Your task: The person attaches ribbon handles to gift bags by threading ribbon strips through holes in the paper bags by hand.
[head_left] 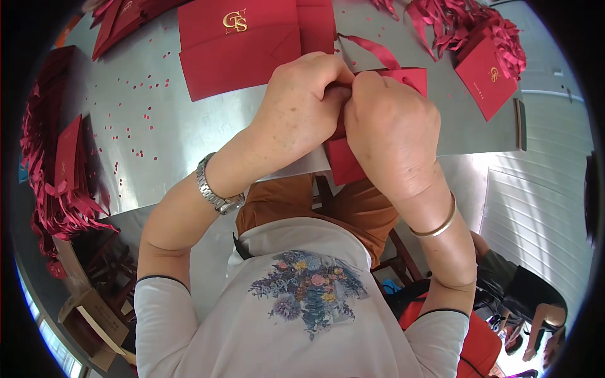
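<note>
My left hand (302, 94) and my right hand (394, 129) meet over the table's near edge, fingers curled in and knuckles nearly touching. Both are closed on a small red paper bag (345, 165), which shows below and beyond my right hand. Dark red material shows in the narrow gap between the hands; the fingertips are hidden, so I cannot tell whether they also pinch ribbon. A red satin ribbon (373, 50) loops out at the bag's far side. Just beyond my left hand lies a larger red paper bag (239, 60) with a gold emblem.
Red bags with bunched ribbons (69, 170) hang at the table's left edge. More ribbons (466, 31) and a ribboned red bag (486, 79) lie far right. Small red paper dots dot the metal table (170, 145). An open cardboard box (94, 321) stands low left; another person (535, 296) is lower right.
</note>
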`<state>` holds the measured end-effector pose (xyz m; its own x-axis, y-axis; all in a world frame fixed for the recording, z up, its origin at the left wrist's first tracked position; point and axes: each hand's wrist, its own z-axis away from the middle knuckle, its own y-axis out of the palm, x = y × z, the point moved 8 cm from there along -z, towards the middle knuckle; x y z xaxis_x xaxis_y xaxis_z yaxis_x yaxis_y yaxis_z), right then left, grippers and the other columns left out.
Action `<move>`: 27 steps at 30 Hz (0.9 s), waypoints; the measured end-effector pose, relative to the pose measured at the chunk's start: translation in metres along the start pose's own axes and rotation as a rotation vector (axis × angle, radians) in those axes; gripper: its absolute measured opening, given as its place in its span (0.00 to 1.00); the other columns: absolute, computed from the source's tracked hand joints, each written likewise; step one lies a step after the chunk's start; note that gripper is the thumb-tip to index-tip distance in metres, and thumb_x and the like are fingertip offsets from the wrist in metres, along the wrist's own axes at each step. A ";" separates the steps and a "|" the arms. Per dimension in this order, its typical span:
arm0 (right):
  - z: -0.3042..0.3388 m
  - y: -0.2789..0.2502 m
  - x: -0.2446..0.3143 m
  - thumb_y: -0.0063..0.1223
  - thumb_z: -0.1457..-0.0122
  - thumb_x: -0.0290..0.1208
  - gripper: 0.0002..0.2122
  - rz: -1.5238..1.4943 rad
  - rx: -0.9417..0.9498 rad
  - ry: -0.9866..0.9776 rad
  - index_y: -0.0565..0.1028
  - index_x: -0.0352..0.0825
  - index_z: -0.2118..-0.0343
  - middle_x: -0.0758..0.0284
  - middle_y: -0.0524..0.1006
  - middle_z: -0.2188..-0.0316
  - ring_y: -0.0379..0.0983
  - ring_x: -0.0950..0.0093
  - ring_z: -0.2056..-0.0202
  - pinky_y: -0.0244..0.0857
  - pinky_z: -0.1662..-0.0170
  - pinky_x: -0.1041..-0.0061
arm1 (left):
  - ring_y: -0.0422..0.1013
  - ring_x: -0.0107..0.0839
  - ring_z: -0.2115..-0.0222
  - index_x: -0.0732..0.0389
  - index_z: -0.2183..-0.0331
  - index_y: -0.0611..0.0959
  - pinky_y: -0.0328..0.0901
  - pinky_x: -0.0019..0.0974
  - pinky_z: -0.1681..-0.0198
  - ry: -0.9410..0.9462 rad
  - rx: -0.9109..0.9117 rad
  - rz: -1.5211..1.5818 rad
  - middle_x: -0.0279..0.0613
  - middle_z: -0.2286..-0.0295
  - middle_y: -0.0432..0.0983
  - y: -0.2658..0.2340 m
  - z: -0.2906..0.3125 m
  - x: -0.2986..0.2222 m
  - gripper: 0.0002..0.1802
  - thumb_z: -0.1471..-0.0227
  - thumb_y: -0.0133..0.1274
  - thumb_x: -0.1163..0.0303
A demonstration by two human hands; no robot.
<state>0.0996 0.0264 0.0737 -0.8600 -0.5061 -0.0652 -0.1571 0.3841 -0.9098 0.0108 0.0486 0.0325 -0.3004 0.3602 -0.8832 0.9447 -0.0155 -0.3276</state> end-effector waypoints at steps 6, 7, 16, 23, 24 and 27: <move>0.008 0.020 -0.041 0.52 0.51 0.24 0.05 -0.576 0.045 0.451 0.74 0.30 0.80 0.62 0.75 0.84 0.76 0.65 0.77 0.69 0.74 0.69 | 0.72 0.23 0.69 0.66 0.69 0.80 0.67 0.27 0.65 -0.114 0.053 0.055 0.38 0.71 0.78 0.004 0.000 0.013 0.05 0.52 0.55 0.81; 0.015 0.031 -0.050 0.52 0.50 0.24 0.06 -0.829 0.060 0.626 0.75 0.29 0.79 0.61 0.76 0.84 0.76 0.64 0.77 0.70 0.72 0.68 | 0.72 0.22 0.68 0.66 0.68 0.80 0.67 0.26 0.64 -0.157 0.061 0.100 0.37 0.71 0.78 0.006 0.000 0.015 0.04 0.51 0.55 0.80; 0.018 0.002 -0.040 0.57 0.48 0.22 0.08 -0.623 -0.143 0.260 0.72 0.31 0.66 0.61 0.76 0.75 0.75 0.61 0.74 0.70 0.71 0.68 | 0.70 0.20 0.65 0.64 0.64 0.82 0.65 0.24 0.63 -0.050 0.219 0.298 0.34 0.65 0.77 0.006 -0.008 0.008 0.07 0.47 0.53 0.79; 0.027 0.004 -0.038 0.59 0.49 0.22 0.08 -0.577 -0.121 0.238 0.71 0.32 0.67 0.61 0.76 0.72 0.75 0.62 0.72 0.70 0.71 0.67 | 0.71 0.29 0.68 0.64 0.64 0.82 0.65 0.31 0.65 0.044 0.359 -0.033 0.41 0.70 0.74 0.007 -0.029 -0.012 0.08 0.49 0.52 0.79; 0.027 0.003 -0.035 0.59 0.50 0.22 0.09 -0.552 -0.126 0.198 0.71 0.32 0.67 0.62 0.76 0.73 0.75 0.62 0.72 0.70 0.71 0.67 | 0.71 0.33 0.69 0.64 0.65 0.82 0.66 0.33 0.64 0.067 0.456 -0.114 0.43 0.70 0.74 0.011 -0.029 -0.017 0.09 0.51 0.52 0.79; 0.028 -0.001 -0.030 0.60 0.51 0.23 0.10 -0.556 -0.128 0.158 0.71 0.33 0.67 0.62 0.76 0.73 0.75 0.62 0.72 0.70 0.71 0.67 | 0.71 0.39 0.69 0.64 0.67 0.81 0.66 0.37 0.64 0.208 0.563 -0.181 0.45 0.72 0.73 0.013 -0.033 -0.030 0.09 0.56 0.54 0.80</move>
<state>0.1391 0.0199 0.0649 -0.6924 -0.5403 0.4781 -0.6537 0.1894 -0.7327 0.0367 0.0686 0.0663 -0.3632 0.5762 -0.7322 0.6500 -0.4063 -0.6422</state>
